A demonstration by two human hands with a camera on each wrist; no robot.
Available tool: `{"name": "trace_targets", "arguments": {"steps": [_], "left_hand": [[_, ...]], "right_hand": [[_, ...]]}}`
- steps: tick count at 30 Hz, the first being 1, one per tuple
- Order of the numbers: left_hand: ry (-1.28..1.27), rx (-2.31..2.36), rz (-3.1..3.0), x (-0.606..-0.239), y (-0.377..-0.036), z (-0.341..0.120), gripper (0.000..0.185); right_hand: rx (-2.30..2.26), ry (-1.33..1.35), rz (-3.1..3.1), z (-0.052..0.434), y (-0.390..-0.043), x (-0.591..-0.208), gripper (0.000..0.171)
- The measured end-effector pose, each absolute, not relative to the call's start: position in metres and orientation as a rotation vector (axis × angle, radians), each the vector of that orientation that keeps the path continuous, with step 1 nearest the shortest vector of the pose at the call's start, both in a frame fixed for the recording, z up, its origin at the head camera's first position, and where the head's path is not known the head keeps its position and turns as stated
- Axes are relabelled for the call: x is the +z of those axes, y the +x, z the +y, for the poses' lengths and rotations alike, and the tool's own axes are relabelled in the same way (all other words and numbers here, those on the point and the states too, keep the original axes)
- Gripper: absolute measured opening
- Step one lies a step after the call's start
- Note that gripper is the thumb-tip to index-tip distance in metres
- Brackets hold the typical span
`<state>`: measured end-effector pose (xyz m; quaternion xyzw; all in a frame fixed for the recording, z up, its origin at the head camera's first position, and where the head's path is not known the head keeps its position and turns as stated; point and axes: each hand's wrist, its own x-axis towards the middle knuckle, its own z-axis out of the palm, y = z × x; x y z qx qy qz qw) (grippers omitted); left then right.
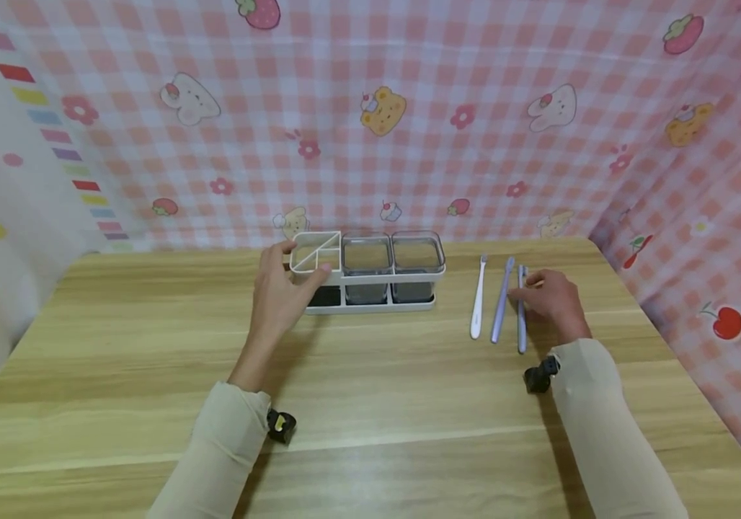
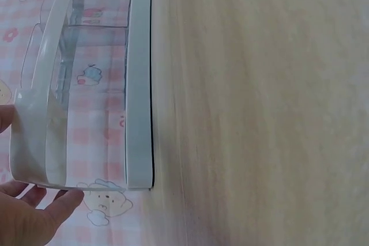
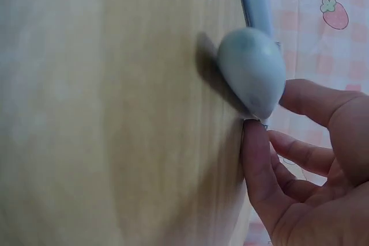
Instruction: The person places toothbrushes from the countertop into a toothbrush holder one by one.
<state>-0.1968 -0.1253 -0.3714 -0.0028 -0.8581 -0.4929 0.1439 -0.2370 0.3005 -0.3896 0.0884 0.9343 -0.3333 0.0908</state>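
A white toothbrush holder [image 1: 386, 308] with dividers at its left end and two clear cups [image 1: 417, 252] stands at the back of the table. My left hand [image 1: 282, 288] grips its left end, thumb at the front rim and fingers round the side; the left wrist view shows the fingers at the end wall [image 2: 29, 142]. To the right lie three toothbrushes: a white one [image 1: 477, 310], a light purple one [image 1: 500, 310] and a bluish-purple one [image 1: 522, 331]. My right hand [image 1: 552, 297] pinches the bluish-purple toothbrush between thumb and finger; its rounded handle end [image 3: 253, 70] faces the right wrist camera.
The wooden table [image 1: 370, 418] spreads out in front of the holder. A pink checked cloth [image 1: 318, 144] hangs behind it, and patterned cloth [image 1: 734, 238] borders the right side. Both wrists carry small black cameras.
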Motion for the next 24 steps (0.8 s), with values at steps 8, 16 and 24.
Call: {"name": "trace_targets", "arguments": {"steps": [8, 16, 24], "left_hand": [[-0.008, -1.458, -2.471, -0.3694, -0.1997, -0.1232, 0.075], [0.016, -1.520, -2.449, -0.3701, -0.2015, -0.1251, 0.076], [0.042, -1.553, -2.452, -0.3721, -0.2011, -0.1283, 0.077]], "right_hand": [[-0.926, 0.283, 2.854, 0.3031, -0.2374, -0.3899, 0.050], [-1.032, 0.354, 2.832, 0.3019, -0.2377, -0.3889, 0.043], [-1.188, 0.445, 2.807, 0.3046, -0.2355, -0.3907, 0.044]]}}
